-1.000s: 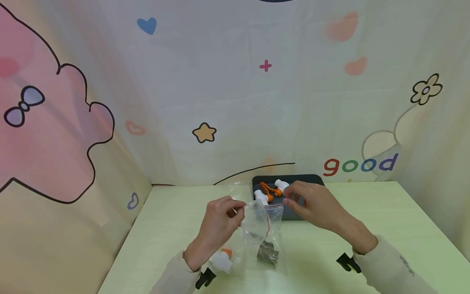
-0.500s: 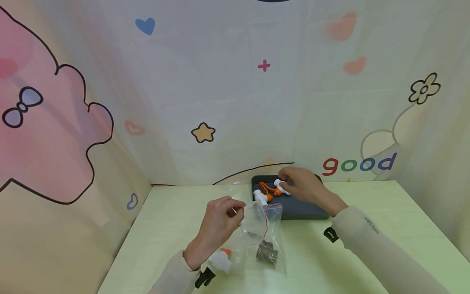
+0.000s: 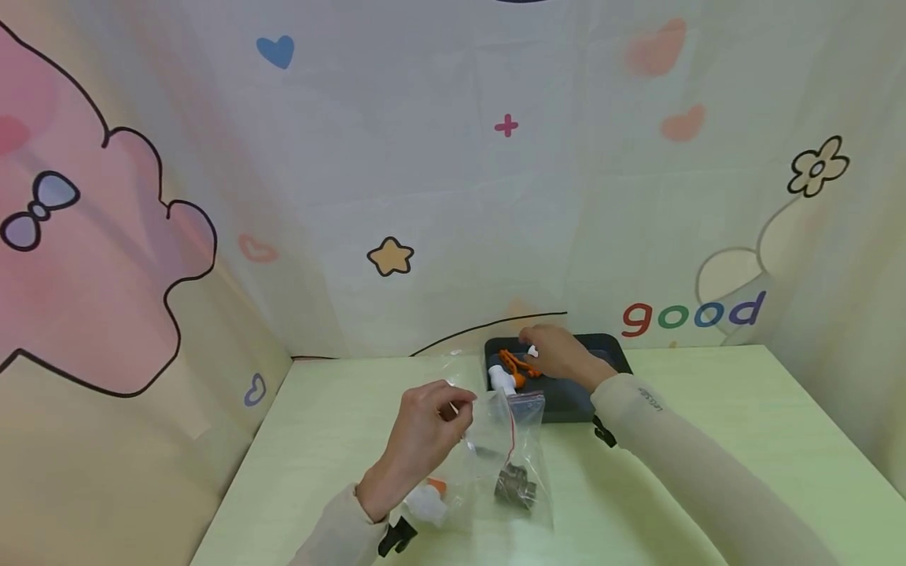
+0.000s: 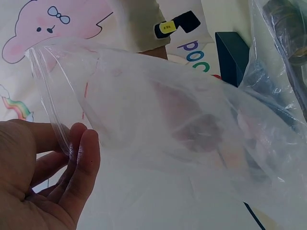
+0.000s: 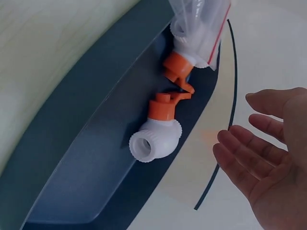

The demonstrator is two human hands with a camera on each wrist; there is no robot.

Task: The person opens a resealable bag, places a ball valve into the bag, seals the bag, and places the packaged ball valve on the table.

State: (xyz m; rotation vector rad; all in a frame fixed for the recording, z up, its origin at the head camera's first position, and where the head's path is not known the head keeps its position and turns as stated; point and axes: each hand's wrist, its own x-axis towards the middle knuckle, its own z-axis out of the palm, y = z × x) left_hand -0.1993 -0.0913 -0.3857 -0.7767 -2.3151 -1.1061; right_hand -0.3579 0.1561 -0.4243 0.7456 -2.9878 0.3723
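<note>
My left hand [image 3: 418, 428] pinches the top edge of a clear zip bag [image 4: 124, 110] between thumb and fingers. Below that hand a white-and-orange valve [image 3: 428, 501] shows through clear plastic. Another clear zip bag [image 3: 527, 424], with a red seal line, holds a grey pipe fitting [image 3: 515, 487] just right of the left hand. My right hand [image 3: 562, 358] is over the dark tray [image 5: 91, 163], fingers spread and holding nothing. Close to it in the tray lies a white ball valve [image 5: 160, 139] with an orange handle. A second such valve [image 3: 501, 379] lies alongside, partly behind plastic.
The tray stands at the back of the pale green table [image 3: 679, 440], against a printed cloth backdrop [image 3: 453, 196]. Table surface extends on both sides of the tray and bags.
My right hand has moved left over the tray, from its right side to above the farther valve, now mostly covering it in the head view. The left hand stays in place with the bag.
</note>
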